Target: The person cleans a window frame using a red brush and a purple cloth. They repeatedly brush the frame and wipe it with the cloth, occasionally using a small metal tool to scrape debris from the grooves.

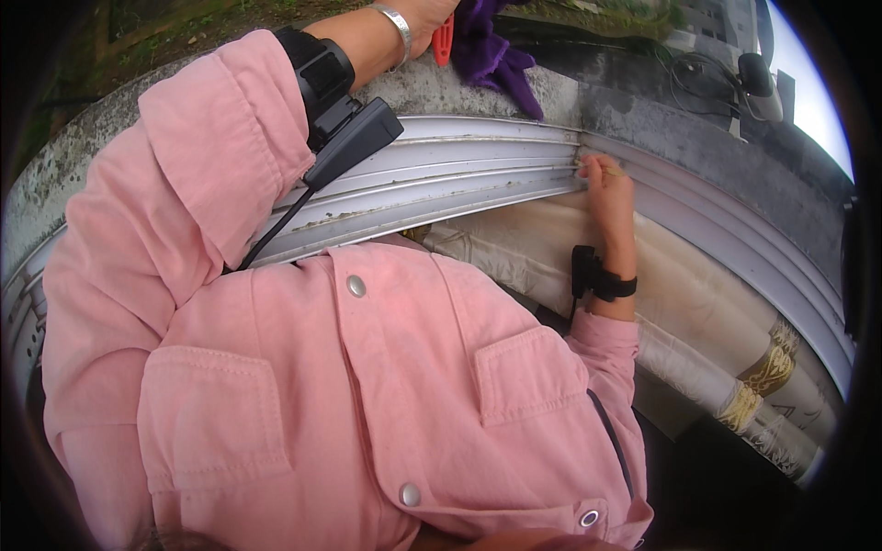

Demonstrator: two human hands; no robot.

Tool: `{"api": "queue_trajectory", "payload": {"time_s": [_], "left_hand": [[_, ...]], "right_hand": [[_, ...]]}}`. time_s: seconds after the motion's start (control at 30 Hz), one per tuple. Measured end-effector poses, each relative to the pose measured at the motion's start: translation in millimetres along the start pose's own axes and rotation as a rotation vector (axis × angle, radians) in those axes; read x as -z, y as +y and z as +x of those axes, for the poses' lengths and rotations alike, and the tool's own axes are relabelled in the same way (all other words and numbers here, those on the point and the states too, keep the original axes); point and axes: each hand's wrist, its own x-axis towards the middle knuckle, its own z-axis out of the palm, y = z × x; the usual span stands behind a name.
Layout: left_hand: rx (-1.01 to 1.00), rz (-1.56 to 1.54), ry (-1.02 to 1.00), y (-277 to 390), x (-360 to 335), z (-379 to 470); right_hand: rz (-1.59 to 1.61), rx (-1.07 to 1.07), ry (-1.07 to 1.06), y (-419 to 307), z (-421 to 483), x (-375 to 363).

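My left hand [422, 31] reaches over the concrete ledge [386, 89], cut off by the top edge of the view, so its fingers are hidden. Right beside it is a red plastic clip [443, 43]; whether I grip it cannot be seen. A purple knitted glove [490, 58] drapes over the ledge just beyond. My right hand [608, 186] is at the inner corner of the white metal window track [441, 165], fingertips pinched together at the end of its grooves. Something small and yellowish shows at those fingertips, too small to identify.
Dirt speckles the track's grooves. Beige curtains [696, 289] with gold patterned bands hang under my right arm along the side frame [744, 262]. A security camera [758, 86] with coiled cable is mounted outside. Black devices with cords are strapped to my left forearm [344, 131] and right wrist [603, 275].
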Motion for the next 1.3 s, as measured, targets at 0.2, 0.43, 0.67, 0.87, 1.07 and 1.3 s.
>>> {"api": "queue_trajectory", "payload": {"time_s": [0.2,0.43,0.67,0.87,1.07,1.3], "left_hand": [[0.024,0.023,0.028,0,1,2],[0.003,-0.030,0.041,-4,0,3],[-0.011,0.029,0.043,-3,0,4],[0.005,0.019,0.039,-2,-1,3],[0.056,-0.044,0.003,-2,1,1],[0.028,0.003,0.031,-1,1,2]], "right_hand": [[-0.349,0.330,0.061,-4,-1,-12],[-0.412,0.499,0.038,-27,-8,2],[0.001,0.100,0.258,-35,-11,50],[0.147,-0.141,-0.018,-14,-19,35],[0.092,-0.061,-0.123,-4,-13,21],[0.063,0.017,-0.195,1,-2,20]]}}
